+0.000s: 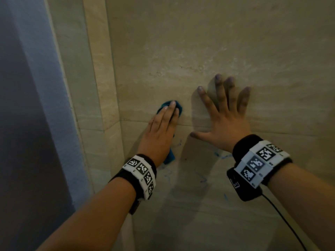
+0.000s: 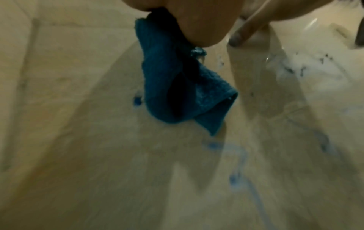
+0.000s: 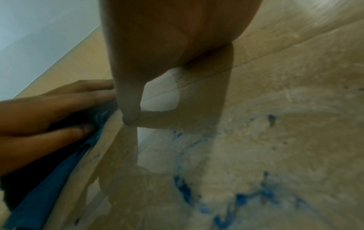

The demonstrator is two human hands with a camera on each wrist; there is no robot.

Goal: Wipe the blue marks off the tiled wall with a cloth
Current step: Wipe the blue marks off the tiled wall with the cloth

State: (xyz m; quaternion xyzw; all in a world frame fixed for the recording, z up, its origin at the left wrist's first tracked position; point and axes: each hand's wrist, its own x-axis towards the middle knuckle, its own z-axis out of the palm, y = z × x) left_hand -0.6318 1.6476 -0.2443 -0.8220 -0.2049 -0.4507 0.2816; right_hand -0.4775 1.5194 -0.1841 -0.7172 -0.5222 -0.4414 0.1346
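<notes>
My left hand [image 1: 163,122] presses a teal cloth [image 1: 178,105] flat against the beige tiled wall [image 1: 217,42], fingers straight. The cloth's free end hangs below the palm [image 2: 177,87]. My right hand [image 1: 224,113] lies flat on the wall just to the right, fingers spread and holding nothing, their tips stained dark. Thin blue marks [image 1: 203,178] scribble over the tile below both hands, near the wrists. In the right wrist view, smeared blue marks [image 3: 185,189] sit below my thumb [image 3: 130,115], and the left hand [image 3: 49,112] on the cloth [image 3: 49,194] shows at the left.
A raised beige tile edge [image 1: 97,69] runs down the wall left of the cloth, and a grey-blue surface [image 1: 27,87] lies beyond it. A horizontal grout line [image 1: 272,132] crosses under both hands. A black cable [image 1: 282,220] trails from the right wrist band.
</notes>
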